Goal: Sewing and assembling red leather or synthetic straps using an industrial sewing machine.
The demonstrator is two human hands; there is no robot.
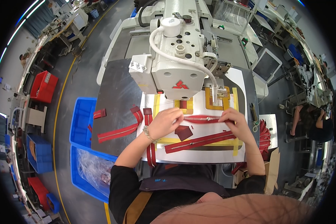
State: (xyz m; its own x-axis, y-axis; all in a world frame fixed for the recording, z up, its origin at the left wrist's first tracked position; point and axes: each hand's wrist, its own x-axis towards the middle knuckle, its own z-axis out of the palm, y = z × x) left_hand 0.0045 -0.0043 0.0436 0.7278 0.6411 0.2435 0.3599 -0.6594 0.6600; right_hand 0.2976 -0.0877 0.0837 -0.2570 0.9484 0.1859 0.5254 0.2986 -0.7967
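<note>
Just in front of the sewing machine head point(181, 71), a red zipper point(202, 119) is stretched between my two hands. My left hand point(163, 125) pinches its left end, while my right hand point(236, 125) has closed on the other end; the metal slider sits nearer the right. Below the held piece lie a dark red fabric patch point(183, 133) and another red zipper point(199, 142) on the yellow-taped white sheet point(212, 153). Two more red zippers stay beside my left forearm: one bent strip point(119, 133) and one hanging over the table's front edge point(151, 155).
Blue bins point(83, 121) stand to the left, the nearer one holding clear plastic wrap point(95, 168). A yellow-edged frame point(217, 108) lies beneath the machine. To the right are a pile of red zippers point(264, 136), a cardboard box point(272, 168) and a screen point(267, 64).
</note>
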